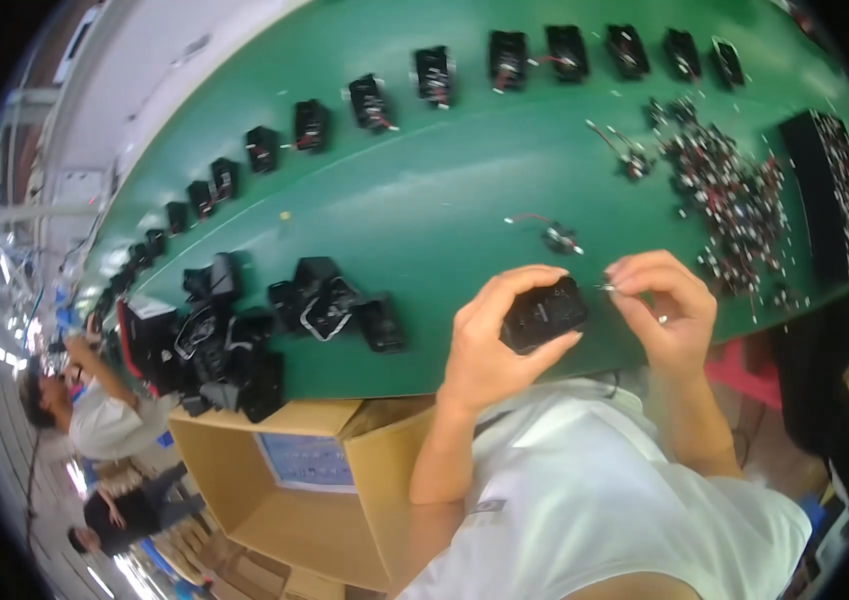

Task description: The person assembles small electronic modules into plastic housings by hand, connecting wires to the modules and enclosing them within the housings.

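The left hand (484, 345) clasps a black case (546, 316) between thumb and fingers, probably to steady it; just apart at its two o'clock, the right hand (672, 308) pinches a small part (605, 287), the wired pile (729, 190) farther that way, presumably for easy reach

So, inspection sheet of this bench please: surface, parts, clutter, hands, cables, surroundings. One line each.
Surface: green tabletop, reflecting light.
Job's things: black housing in hand; row of black units along the far side; loose wired part beyond the hands.
Clutter: jumbled black casings at left; heap of wired parts at right, beside a filled black tray.
Hands: left hand grips the housing; right hand pinches a tiny piece, type unclear.
Cables: short red leads on the loose part; some units too.
Surroundings: open cardboard box below the edge; people at left.
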`<state>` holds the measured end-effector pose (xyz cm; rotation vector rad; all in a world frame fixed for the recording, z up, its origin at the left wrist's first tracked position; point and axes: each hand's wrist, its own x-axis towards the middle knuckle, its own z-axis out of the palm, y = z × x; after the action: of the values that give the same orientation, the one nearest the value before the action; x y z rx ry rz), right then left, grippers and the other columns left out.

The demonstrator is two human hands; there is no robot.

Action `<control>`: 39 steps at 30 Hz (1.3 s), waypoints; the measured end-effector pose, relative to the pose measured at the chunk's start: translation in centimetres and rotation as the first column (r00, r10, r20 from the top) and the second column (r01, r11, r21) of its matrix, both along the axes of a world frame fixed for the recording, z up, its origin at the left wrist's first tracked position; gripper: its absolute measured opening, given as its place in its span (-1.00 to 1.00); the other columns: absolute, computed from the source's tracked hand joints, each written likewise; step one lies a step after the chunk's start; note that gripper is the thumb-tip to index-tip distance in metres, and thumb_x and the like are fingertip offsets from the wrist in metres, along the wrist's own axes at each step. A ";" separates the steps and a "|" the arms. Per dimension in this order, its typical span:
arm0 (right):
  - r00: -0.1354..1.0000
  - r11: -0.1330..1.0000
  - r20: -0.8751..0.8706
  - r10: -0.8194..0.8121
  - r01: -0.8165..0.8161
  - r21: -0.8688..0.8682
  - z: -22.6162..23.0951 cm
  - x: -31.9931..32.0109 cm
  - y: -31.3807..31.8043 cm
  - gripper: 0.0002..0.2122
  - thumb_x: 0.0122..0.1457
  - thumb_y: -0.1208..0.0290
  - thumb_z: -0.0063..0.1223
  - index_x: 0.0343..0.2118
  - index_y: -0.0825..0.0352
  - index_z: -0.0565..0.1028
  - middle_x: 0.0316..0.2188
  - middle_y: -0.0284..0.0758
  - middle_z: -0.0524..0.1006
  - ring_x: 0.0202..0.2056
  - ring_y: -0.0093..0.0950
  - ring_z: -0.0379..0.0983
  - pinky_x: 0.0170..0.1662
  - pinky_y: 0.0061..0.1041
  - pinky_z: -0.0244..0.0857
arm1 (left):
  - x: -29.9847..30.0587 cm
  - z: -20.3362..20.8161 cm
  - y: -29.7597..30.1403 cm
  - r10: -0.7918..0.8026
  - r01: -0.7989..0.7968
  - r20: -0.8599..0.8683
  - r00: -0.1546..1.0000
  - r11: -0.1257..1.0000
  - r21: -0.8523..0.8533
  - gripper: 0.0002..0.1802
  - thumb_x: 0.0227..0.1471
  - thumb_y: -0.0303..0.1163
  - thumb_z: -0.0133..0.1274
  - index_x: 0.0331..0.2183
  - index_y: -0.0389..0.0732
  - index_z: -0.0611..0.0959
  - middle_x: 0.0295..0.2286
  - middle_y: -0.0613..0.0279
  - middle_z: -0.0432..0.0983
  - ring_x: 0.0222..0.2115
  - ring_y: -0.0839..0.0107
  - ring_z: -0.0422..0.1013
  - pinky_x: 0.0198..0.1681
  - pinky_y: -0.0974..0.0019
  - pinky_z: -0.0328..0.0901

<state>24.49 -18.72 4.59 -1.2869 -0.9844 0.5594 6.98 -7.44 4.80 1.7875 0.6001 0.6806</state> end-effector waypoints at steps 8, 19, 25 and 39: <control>0.974 0.993 0.196 0.114 -0.120 0.020 1.7 -0.6 -0.7 -0.80 -0.13 0.71 0.35 -0.49 0.33 0.54 -0.48 -0.32 0.64 -0.37 -0.36 0.55 -0.22 -0.41 0.43 | -0.1 0.1 -0.2 -0.209 0.248 0.158 0.965 0.923 -0.293 -0.14 -0.39 -0.48 0.51 0.02 -0.34 0.48 -0.18 0.01 0.57 -0.16 0.30 0.51 -0.06 0.27 0.39; 0.938 0.968 0.246 0.246 -0.253 -0.004 2.9 -1.0 -0.3 -0.81 -0.22 0.65 0.37 -0.57 0.27 0.55 -0.50 -0.40 0.64 -0.38 -0.39 0.53 -0.33 -0.51 0.41 | -1.3 -2.6 0.4 -0.201 0.457 0.446 0.872 0.662 -0.595 0.09 -0.46 -0.37 0.59 0.11 -0.37 0.35 -0.21 0.03 0.57 -0.16 0.35 0.50 -0.08 0.31 0.37; 0.916 0.952 0.261 0.306 -0.302 -0.055 3.7 -1.4 -0.2 -0.80 -0.28 0.68 0.32 -0.59 0.23 0.56 -0.51 -0.49 0.64 -0.36 -0.42 0.48 -0.34 -0.54 0.36 | -1.6 -2.5 0.6 -0.277 0.545 0.486 0.829 0.594 -0.591 0.18 -0.51 -0.30 0.61 0.14 -0.40 0.31 -0.21 0.01 0.56 -0.19 0.35 0.51 -0.13 0.33 0.39; 0.935 0.935 -0.012 0.355 -0.355 0.007 2.6 -2.8 -1.8 -0.78 -0.20 0.66 0.35 -0.59 0.14 0.55 -0.48 -0.56 0.64 -0.36 -0.47 0.38 -0.24 -0.57 0.24 | -1.4 -3.3 0.4 -0.341 0.696 0.615 0.711 0.468 -0.545 0.40 -0.57 -0.26 0.63 0.22 -0.48 0.14 -0.09 -0.06 0.48 -0.17 0.34 0.50 -0.12 0.31 0.42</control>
<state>21.74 -20.52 7.22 -1.1034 -1.2170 0.8416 5.53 -7.06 1.49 0.8677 -0.0516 0.2647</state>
